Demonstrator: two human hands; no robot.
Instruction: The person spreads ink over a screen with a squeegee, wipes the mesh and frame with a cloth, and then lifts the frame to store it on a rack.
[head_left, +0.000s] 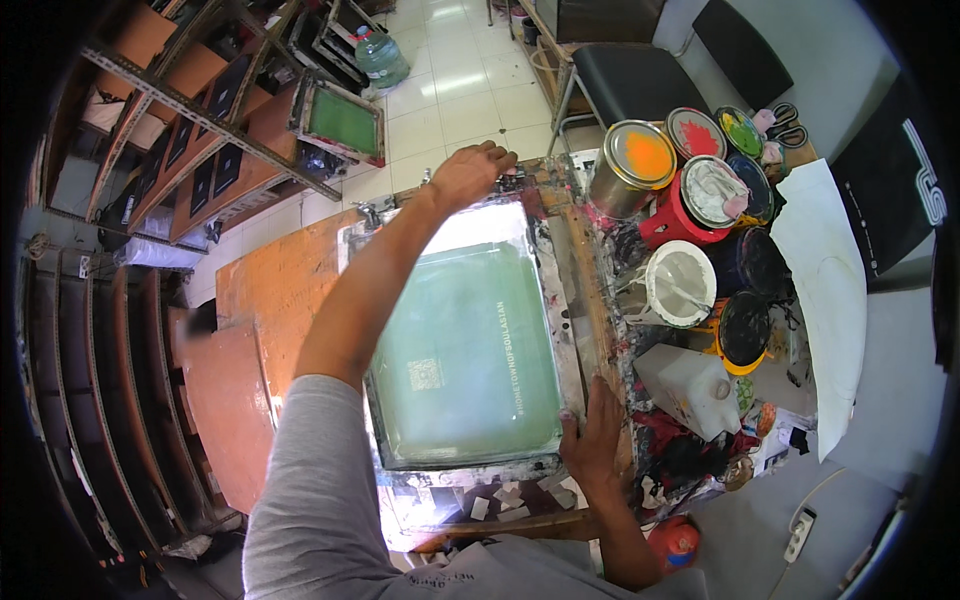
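Note:
A silk-screen printing frame (470,350) with green mesh lies on the worktable in front of me, a square code and a line of lettering showing pale in it. My left arm reaches across it. My left hand (472,175) is closed at the far edge, its fingers curled over a metal hinge clamp (512,183). A second hinge clamp (370,213) sits farther left. By the near right corner rests my right hand (597,430), fingers stretched out along the table edge and thumb against the frame's side.
Ink tins (640,155) and a white bucket (680,285) crowd the right side, beside a white jerrycan (685,390). A wooden board (275,290) lies left of the frame. Shelving racks (130,400) stand at the left. Beyond are a black chair (640,85) and a water bottle (380,58).

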